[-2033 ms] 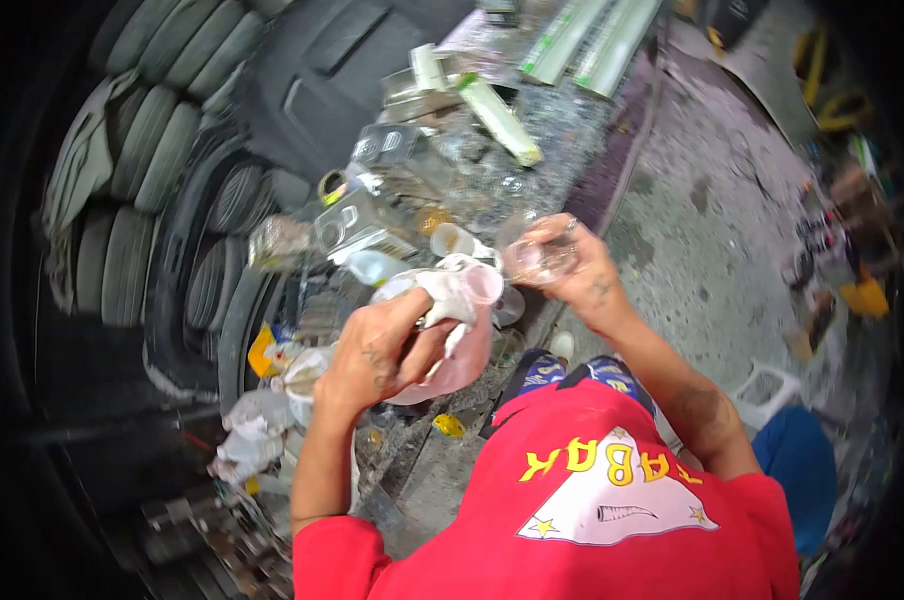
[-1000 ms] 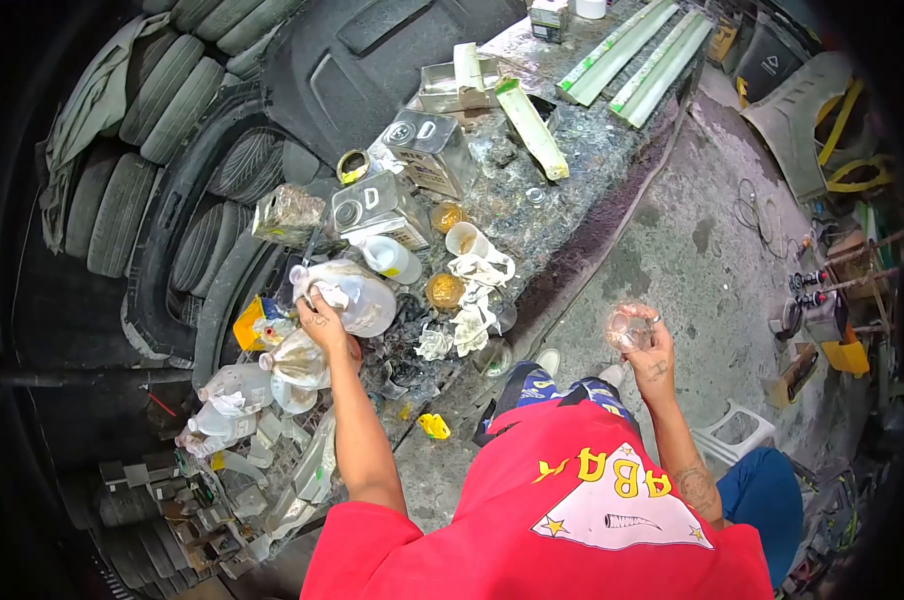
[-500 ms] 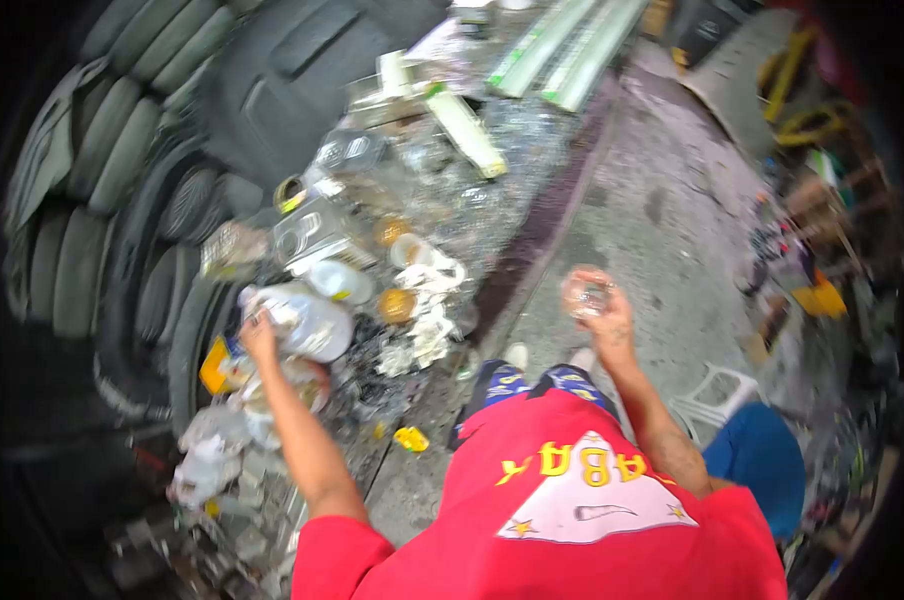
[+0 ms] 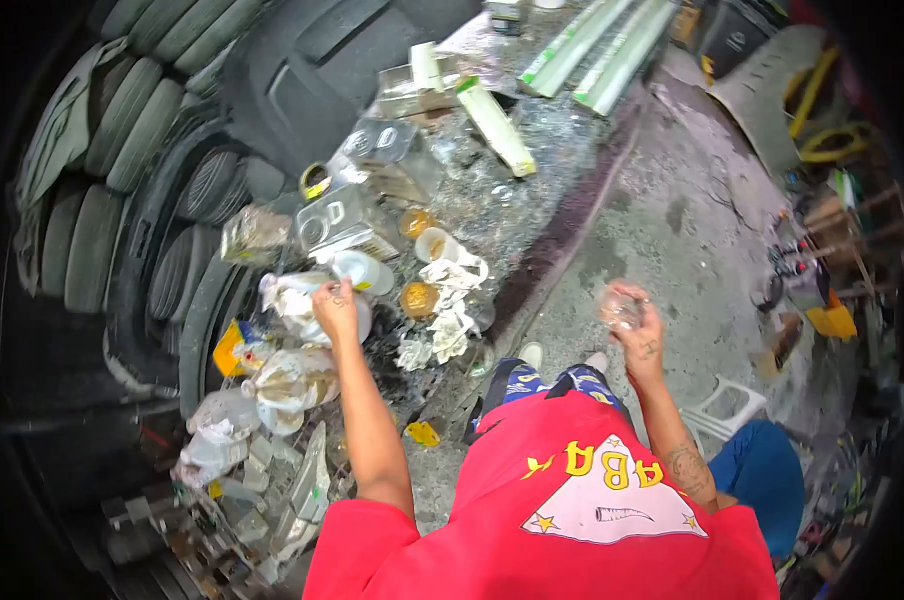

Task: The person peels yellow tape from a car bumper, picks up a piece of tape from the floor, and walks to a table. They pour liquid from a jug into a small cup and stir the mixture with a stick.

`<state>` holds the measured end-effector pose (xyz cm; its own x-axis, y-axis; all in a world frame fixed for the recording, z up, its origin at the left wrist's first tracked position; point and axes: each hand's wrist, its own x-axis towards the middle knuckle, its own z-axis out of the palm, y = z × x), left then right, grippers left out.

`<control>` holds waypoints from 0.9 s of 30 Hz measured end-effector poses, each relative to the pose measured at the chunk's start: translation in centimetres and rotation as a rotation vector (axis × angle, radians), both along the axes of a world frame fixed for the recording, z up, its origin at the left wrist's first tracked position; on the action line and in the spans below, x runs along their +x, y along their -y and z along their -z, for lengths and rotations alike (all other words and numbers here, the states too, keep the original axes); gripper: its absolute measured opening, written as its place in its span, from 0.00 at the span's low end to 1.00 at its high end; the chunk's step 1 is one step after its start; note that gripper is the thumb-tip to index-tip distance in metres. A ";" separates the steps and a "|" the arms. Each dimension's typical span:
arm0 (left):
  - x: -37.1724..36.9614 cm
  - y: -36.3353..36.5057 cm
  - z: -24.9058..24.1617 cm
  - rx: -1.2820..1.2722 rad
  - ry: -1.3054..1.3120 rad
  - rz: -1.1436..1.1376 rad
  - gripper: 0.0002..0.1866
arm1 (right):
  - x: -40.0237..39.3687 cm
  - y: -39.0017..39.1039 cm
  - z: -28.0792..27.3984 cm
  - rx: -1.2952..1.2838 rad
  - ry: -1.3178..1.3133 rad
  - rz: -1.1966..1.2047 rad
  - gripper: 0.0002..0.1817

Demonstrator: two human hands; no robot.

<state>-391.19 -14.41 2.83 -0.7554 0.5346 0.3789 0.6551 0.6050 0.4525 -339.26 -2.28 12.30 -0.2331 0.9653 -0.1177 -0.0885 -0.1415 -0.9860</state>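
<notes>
My right hand (image 4: 640, 328) is closed around a clear plastic cup (image 4: 622, 308), held above the concrete floor. My left hand (image 4: 335, 306) is over the cluttered bench, its fingers curled in front of a translucent white jug (image 4: 297, 305). What those fingers hold, if anything, is hidden. Just beyond them lies a pale cylindrical container (image 4: 365, 270). To the right are a jar with an orange-brown top (image 4: 418, 300), a white cup (image 4: 434, 245) and crumpled white rags (image 4: 452, 325). Bags and a stained plastic jug (image 4: 290, 385) lie nearer to me.
Clear plastic containers (image 4: 342, 220) and a tape roll (image 4: 315, 180) crowd the bench. Long pale boxes (image 4: 622, 55) lie at its far end. Tyres (image 4: 122, 130) are stacked on the left. A blue seat-like object (image 4: 762, 475) and white plastic frame (image 4: 727, 405) are beside me.
My left hand has moved right across the white jug, toward the pale container. My right hand still holds the clear cup. The whole view has shifted slightly.
</notes>
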 end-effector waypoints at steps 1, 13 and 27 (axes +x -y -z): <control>0.1 -1.4 1.9 0.002 -0.226 -0.038 0.24 | 0.0 -0.1 -1.0 0.050 -0.011 -0.027 0.26; -0.2 -3.2 3.5 0.161 -0.087 0.097 0.18 | 1.5 -1.8 -1.7 0.057 -0.132 0.169 0.24; 7.4 -3.9 -19.2 0.107 0.086 0.509 0.16 | -0.2 -2.4 -0.5 0.138 0.075 -0.001 0.20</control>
<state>-383.76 -10.51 21.99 -0.4408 0.8037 0.3996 0.8120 0.1672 0.5592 -339.43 0.14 12.84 -0.2296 0.9733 -0.0015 -0.0137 -0.0047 -0.9999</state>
